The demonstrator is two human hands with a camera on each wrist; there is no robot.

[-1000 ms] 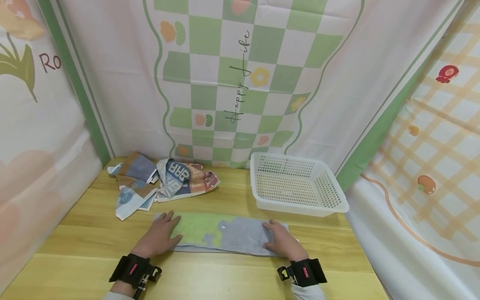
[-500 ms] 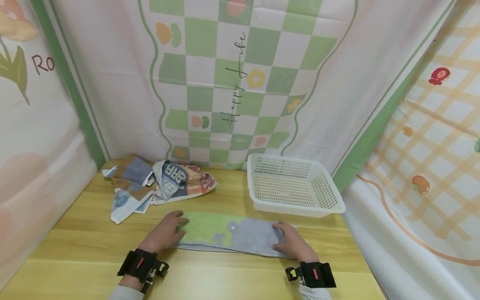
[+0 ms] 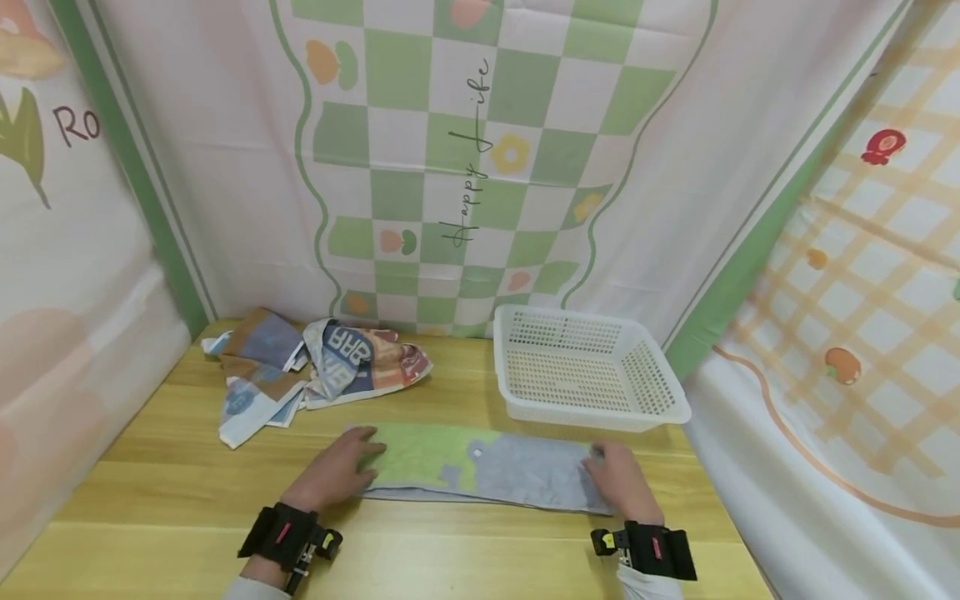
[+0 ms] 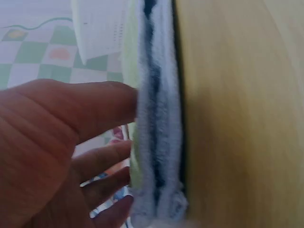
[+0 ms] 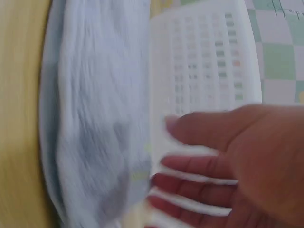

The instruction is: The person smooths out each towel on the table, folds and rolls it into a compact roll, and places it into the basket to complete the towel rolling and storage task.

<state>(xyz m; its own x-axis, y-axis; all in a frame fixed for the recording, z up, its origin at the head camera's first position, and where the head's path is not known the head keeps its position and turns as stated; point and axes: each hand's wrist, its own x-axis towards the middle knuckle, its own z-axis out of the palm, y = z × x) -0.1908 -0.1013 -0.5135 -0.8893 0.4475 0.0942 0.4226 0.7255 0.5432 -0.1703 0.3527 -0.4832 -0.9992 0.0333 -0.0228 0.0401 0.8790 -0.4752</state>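
Note:
A folded towel [image 3: 525, 467], green on the left and grey on the right, lies as a long flat strip across the table. My left hand [image 3: 337, 471] rests on its green end, fingers spread over the top and thumb close to the near edge. The left wrist view shows the towel's layered grey fold [image 4: 161, 104] beside the thumb. At the grey end is my right hand [image 3: 624, 482], its fingertips by the top corner. In the right wrist view the right fingers [image 5: 194, 166] are extended and the thumb stands off the towel's face.
Behind the towel to the right stands a white perforated plastic basket [image 3: 592, 421]. Crumpled printed cloths [image 3: 322, 367] lie at the back left of the wooden table [image 3: 450, 550]. Patterned curtains [image 3: 405, 75] enclose the back and sides.
The towel has shifted a little to the right relative to the basket, with my left hand following. My right hand has slid outward from the towel's grey top to its right end.

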